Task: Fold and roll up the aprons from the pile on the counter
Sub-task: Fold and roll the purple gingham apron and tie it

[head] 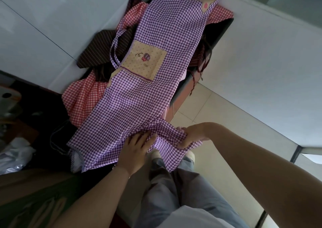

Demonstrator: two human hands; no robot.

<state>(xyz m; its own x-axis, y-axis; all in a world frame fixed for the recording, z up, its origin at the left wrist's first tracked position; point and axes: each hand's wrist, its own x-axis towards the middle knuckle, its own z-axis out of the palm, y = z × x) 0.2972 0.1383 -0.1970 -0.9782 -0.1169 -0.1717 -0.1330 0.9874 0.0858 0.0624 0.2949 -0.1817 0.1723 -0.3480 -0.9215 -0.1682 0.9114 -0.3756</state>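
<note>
A purple gingham apron (139,95) with a beige pocket (144,62) lies stretched lengthwise along the dark counter (217,30), its bear-patch bib at the far end. My left hand (135,151) presses flat on the apron's near end with fingers spread. My right hand (193,135) grips a corner of that near end, folded up over the counter edge. Under the purple apron lies the pile: red gingham aprons (81,97) and a brown striped apron (97,49).
A white wall runs along the counter's left side. Dark clutter and a metal object (8,102) sit at the left. Tiled floor (209,105) and my grey trousers (174,193) are below the counter's right edge. A striped cloth edge (75,156) peeks out near my left hand.
</note>
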